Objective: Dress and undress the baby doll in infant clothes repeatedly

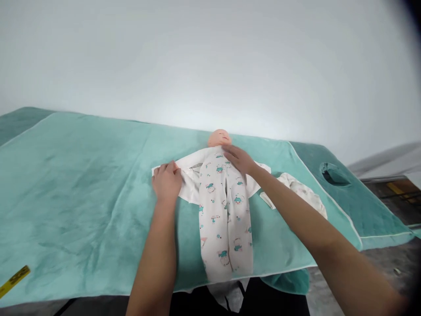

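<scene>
A baby doll lies on its back, its bare head [219,138] at the far edge of the bed. White baby pajamas [215,219] printed with teal and pink figures cover its front, the legs reaching down to the near edge. White sleeves spread out to both sides. My left hand [167,180] has its fingers bent round the end of the left white sleeve [190,186]; the doll's arm under the cloth is hidden. Just below the doll's chin, my right hand [240,159] rests flat on the chest of the pajamas, fingers stretched out.
A massage bed with a teal cover [82,188] stands against a white wall [210,61]. Right of the doll lies another crumpled white garment [304,191], partly behind my right forearm. A face hole [335,174] shows at the bed's right end. Yellow tape [15,281] lies at the lower left.
</scene>
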Tool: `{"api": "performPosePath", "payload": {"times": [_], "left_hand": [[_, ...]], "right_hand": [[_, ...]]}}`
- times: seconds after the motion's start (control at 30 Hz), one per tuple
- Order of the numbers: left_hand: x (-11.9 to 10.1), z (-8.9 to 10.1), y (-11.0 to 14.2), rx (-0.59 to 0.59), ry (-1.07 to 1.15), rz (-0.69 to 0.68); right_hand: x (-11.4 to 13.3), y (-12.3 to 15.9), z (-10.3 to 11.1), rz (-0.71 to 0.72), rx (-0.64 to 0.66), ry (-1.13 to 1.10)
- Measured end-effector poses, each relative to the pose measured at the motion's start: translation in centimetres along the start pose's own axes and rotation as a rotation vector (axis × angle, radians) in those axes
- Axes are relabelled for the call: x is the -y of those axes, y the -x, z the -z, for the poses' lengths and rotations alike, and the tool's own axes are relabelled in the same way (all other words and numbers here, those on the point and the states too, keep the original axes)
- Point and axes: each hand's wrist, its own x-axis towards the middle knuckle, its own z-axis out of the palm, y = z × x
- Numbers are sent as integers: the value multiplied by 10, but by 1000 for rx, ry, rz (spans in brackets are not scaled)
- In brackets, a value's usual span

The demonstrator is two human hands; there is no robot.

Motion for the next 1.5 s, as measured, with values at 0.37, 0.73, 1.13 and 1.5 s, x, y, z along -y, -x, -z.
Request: {"api": "performPosePath", "payload": {"times": [0.37, 0.73, 1.13, 1.5], "left_hand": [[-88, -21, -5, 25, 111, -446], [-231, -38, -5, 416, -399, -749], [-225, -70, -32, 519, -480, -633], [-226, -5, -39, 475, -501, -692]], "right_hand": [[-75, 111, -23, -498, -564, 73], [-91, 105, -28, -623, -654, -115], [-99, 102, -38, -705, -721, -164], [-110, 100, -41, -793, -838, -237]]}}
